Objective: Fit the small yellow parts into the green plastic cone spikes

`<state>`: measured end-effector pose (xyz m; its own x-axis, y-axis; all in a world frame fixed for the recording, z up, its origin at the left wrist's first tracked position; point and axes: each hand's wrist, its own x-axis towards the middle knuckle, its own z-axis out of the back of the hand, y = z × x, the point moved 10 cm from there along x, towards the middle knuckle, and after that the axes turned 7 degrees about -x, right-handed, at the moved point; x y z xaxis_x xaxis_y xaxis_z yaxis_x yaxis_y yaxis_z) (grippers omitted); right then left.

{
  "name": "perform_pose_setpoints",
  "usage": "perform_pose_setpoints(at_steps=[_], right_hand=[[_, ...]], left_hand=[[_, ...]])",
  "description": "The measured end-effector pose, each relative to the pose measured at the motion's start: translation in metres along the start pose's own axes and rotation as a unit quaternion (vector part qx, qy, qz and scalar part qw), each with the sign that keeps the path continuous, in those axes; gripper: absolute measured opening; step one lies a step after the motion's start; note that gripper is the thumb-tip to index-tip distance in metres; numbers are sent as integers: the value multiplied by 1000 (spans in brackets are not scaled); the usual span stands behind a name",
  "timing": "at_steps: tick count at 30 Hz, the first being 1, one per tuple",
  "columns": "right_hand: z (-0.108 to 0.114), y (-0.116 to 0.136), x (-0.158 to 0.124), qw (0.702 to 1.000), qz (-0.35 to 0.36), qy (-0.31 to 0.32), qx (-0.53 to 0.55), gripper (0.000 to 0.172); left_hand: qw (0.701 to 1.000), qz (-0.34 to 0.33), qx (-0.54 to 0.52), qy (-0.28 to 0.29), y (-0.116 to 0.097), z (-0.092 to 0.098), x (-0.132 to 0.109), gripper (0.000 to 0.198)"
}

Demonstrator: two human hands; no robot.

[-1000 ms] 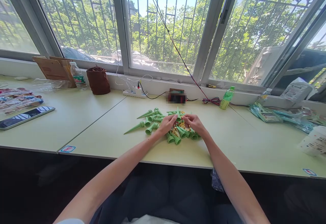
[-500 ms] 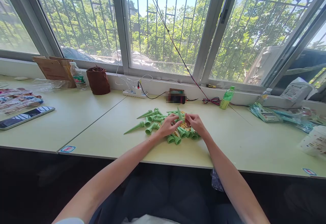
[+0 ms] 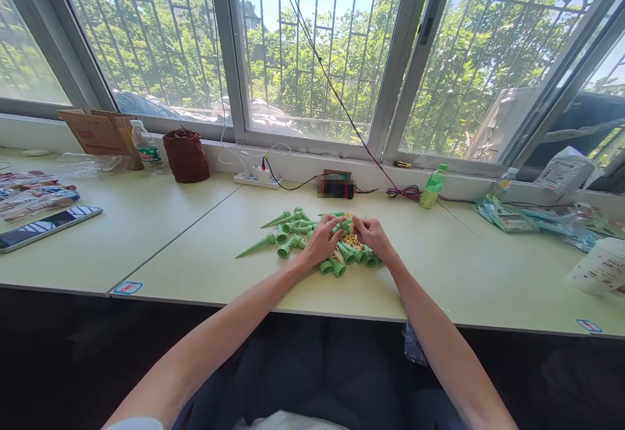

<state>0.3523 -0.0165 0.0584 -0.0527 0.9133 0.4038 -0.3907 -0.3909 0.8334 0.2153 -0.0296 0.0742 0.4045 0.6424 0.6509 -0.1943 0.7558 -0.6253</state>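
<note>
A green plastic spike (image 3: 346, 225) is clamped at the fingertips of the left grip (image 3: 322, 240), over the heap. The right grip (image 3: 375, 236) is pinched together just beside it; what may be caught between its fingertips cannot be told. Small yellow pieces (image 3: 352, 242) are seen beneath, among other green spikes (image 3: 257, 245) with ribbed, hollow caps, spread mostly to the left and nearest the person on the pale bench (image 3: 469, 267).

Behind the heap, a boxy device (image 3: 336, 187) is blurred by pixelation. A white power strip (image 3: 254, 180) is placed to its left, and a coil of red-and-black cable (image 3: 404, 192) to its right, near a green-labelled bottle (image 3: 432, 186) whose lettering is too small to read. Print on the white cup (image 3: 601, 267) and the white packet (image 3: 566, 172) is likewise illegible. Blue-bordered stickers (image 3: 127, 288) with red marks are fixed along the near edge. Farther left are seen a brown drawstring pouch (image 3: 186, 156), a clear bottle (image 3: 146, 148) with a green label, a cardboard box (image 3: 97, 135) and a smartphone (image 3: 49, 229).
</note>
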Motion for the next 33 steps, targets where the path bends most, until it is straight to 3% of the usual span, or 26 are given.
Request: perform_pose_setpoints(at_steps=[5,13,16,21,33], right_hand=[[2,2,0,999,4,1,45,53],[0,9,-2,999,24,11,45,52],[1,10,-3,999,14,10,52,52],[-8,14,-5,997,24,57,47,53],[-7,12,-6,996,0,59,72,44]], left_hand=[[998,6,12,-54,-2,11,2,29],[997,47,6,-56,3,13,3,41],[998,55,15,-32,4,7,4,45],[998,45,47,-7,5,1,4,50],[994,95,-15,-44,14,8,4,51]])
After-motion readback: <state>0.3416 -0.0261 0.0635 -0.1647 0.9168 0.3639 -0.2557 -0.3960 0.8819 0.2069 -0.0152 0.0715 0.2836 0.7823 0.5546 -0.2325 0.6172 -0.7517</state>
